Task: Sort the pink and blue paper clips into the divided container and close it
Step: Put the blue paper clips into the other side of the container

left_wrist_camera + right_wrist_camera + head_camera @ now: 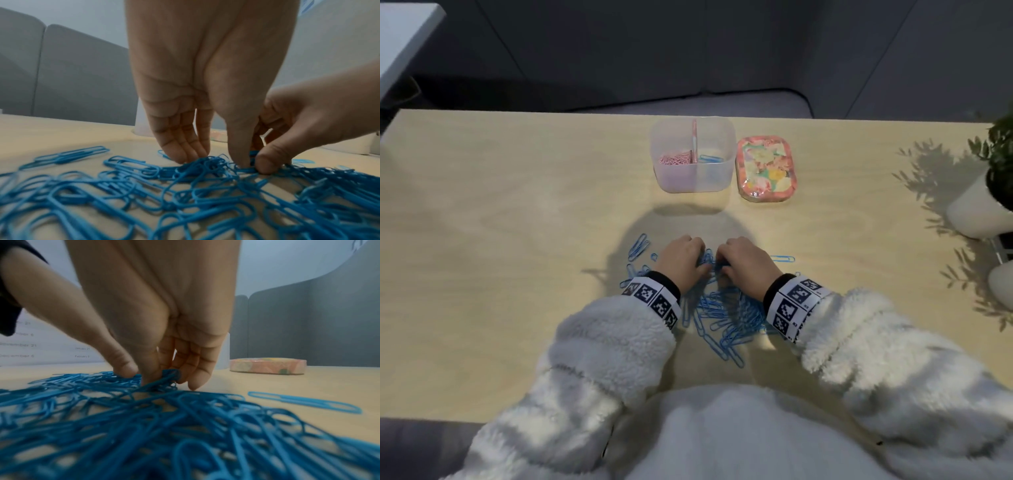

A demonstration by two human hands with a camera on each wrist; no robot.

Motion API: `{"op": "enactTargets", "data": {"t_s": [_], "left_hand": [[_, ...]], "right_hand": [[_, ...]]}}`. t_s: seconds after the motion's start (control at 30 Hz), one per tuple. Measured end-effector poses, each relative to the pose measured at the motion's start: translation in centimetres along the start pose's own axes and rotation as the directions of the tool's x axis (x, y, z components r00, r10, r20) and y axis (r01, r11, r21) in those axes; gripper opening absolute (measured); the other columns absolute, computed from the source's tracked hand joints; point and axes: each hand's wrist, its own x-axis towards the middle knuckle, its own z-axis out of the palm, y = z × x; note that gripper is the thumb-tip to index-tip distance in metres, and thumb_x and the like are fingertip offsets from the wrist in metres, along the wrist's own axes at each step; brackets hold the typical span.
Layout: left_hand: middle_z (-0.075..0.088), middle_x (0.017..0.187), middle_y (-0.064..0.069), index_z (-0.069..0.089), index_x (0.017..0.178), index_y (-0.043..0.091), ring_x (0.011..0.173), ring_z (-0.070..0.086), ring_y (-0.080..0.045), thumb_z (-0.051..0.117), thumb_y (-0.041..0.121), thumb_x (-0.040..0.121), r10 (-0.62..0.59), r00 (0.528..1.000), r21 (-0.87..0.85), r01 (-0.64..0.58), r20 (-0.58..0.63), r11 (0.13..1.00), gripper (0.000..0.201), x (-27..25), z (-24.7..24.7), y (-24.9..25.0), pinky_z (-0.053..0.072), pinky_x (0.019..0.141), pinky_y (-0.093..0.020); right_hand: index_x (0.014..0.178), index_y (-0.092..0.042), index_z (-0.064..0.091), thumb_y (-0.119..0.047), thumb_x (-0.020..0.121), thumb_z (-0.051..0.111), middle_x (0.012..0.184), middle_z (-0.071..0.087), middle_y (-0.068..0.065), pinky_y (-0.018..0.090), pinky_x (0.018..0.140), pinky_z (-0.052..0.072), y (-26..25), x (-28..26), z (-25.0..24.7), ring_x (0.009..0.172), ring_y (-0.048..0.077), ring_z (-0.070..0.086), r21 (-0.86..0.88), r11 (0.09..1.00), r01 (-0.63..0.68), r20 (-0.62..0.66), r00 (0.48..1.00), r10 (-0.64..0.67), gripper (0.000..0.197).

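Both hands, left hand (681, 258) and right hand (744, 262), pinch the blue paper clips (726, 315) heap together; one stray clip (782, 258) lies left-to-right.

Dim, cool light falls on the counter (482, 205); a rounded shadow lies just beyond the left hand (681, 260) and right hand (746, 263). Leafy shadows fall far to the right. In the wrist views, the blue paper clips (185, 203) nearest the lens blur, and edges bend.

Bare surface (500, 205) lies open along the left edge, while the container (693, 154) and lid (766, 169) block the far edge and potted plants (989, 192) crowd the right edge.
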Motion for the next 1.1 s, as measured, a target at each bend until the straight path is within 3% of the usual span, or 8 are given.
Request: {"op": "enactTargets", "data": {"t_s": [0.2, 0.4, 0.63, 0.77, 0.87, 0.93, 1.0, 1.1], "left_hand": [[0.062, 0.114, -0.013, 0.058, 0.112, 0.006, 0.106, 0.056, -0.029, 0.062, 0.009, 0.083, -0.045, 0.997, -0.106, 0.051, 0.060, 0.993, 0.029, 0.8, -0.3, -0.3, 0.044, 0.090, -0.037], [0.062, 0.114, -0.014, 0.062, 0.107, 0.006, 0.104, 0.058, -0.030, 0.058, 0.007, 0.085, -0.045, 0.995, -0.168, 0.059, 0.089, 0.984, 0.022, 1.3, -1.0, -0.9, 0.047, 0.087, -0.035], [0.063, 0.111, -0.012, 0.063, 0.104, 0.006, 0.102, 0.058, -0.028, 0.057, 0.010, 0.087, -0.019, 0.999, -0.265, 0.026, 0.029, 0.964, 0.019, 1.8, -2.9, -1.2, 0.046, 0.086, -0.033], [0.066, 0.105, -0.014, 0.065, 0.099, 0.003, 0.097, 0.061, -0.029, 0.058, 0.010, 0.087, 0.008, 0.998, -0.352, -0.031, -0.068, 0.936, 0.015, 3.3, -5.8, -0.3, 0.045, 0.081, -0.030], [0.062, 0.086, -0.016, 0.064, 0.091, 0.002, 0.096, 0.061, -0.035, 0.058, 0.004, 0.084, -0.015, 0.983, -0.408, -0.061, -0.181, 0.911, 0.009, 6.1, -8.3, 0.9, 0.043, 0.075, -0.029], [0.056, 0.081, -0.009, 0.062, 0.092, 0.004, 0.098, 0.060, -0.035, 0.055, 0.004, 0.084, -0.069, 0.964, -0.397, -0.041, -0.258, 0.917, 0.011, 8.3, -9.8, 1.7, 0.044, 0.079, -0.031], [0.063, 0.097, -0.013, 0.063, 0.098, 0.002, 0.102, 0.059, -0.033, 0.052, 0.005, 0.086, -0.109, 0.944, -0.355, -0.009, -0.312, 0.935, 0.017, 10.3, -10.8, 2.5, 0.045, 0.084, -0.032], [0.064, 0.112, -0.018, 0.063, 0.102, -0.001, 0.105, 0.059, -0.035, 0.054, 0.007, 0.087, -0.132, 0.936, -0.263, 0.045, -0.326, 0.964, 0.019, 12.8, -11.3, 3.2, 0.046, 0.087, -0.036]], "right_hand": [[0.096, -0.003, 0.059, -0.011, 0.088, 0.055, 0.104, 0.061, 0.015, 0.033, 0.076, 0.038, 0.8, 0.5, -1.4, 0.097, 0.031, 0.055, 0.150, 0.985, -0.089, 0.049, 0.995, 0.082, 0.012], [0.083, -0.009, 0.056, -0.012, 0.087, 0.059, 0.079, 0.055, 0.007, 0.025, 0.056, 0.032, 0.7, 3.7, -9.4, 0.072, 0.018, 0.047, 0.298, 0.950, -0.095, -0.088, 0.988, 0.127, 0.006], [0.094, 0.005, 0.064, -0.012, 0.084, 0.061, 0.096, 0.064, 0.017, 0.029, 0.075, 0.039, 0.2, 10.9, -14.4, 0.102, 0.032, 0.058, 0.290, 0.942, -0.168, -0.252, 0.936, 0.244, 0.020], [0.097, 0.002, 0.067, -0.018, 0.084, 0.064, 0.105, 0.067, 0.019, 0.034, 0.084, 0.047, 0.2, 11.9, -13.8, 0.101, 0.032, 0.061, 0.323, 0.922, -0.213, -0.232, 0.926, 0.296, 0.024], [0.098, -0.002, 0.068, -0.018, 0.088, 0.055, 0.105, 0.068, 0.015, 0.036, 0.091, 0.047, 0.9, 10.8, -13.5, 0.103, 0.030, 0.060, 0.388, 0.904, -0.178, -0.344, 0.882, 0.321, 0.023], [0.096, -0.006, 0.068, -0.015, 0.086, 0.050, 0.102, 0.070, 0.012, 0.039, 0.092, 0.048, 1.7, 9.4, -13.1, 0.100, 0.029, 0.062, 0.446, 0.885, -0.132, -0.465, 0.811, 0.356, 0.022], [0.094, -0.007, 0.067, -0.011, 0.084, 0.049, 0.094, 0.069, 0.008, 0.030, 0.087, 0.050, 2.3, 7.4, -12.3, 0.088, 0.026, 0.063, 0.496, 0.864, -0.079, -0.535, 0.756, 0.377, 0.021], [0.091, -0.003, 0.065, -0.004, 0.086, 0.049, 0.083, 0.062, 0.002, 0.015, 0.073, 0.045, 2.3, 4.7, -10.5, 0.067, 0.015, 0.055, 0.513, 0.857, -0.054, -0.520, 0.775, 0.360, 0.017]]}}
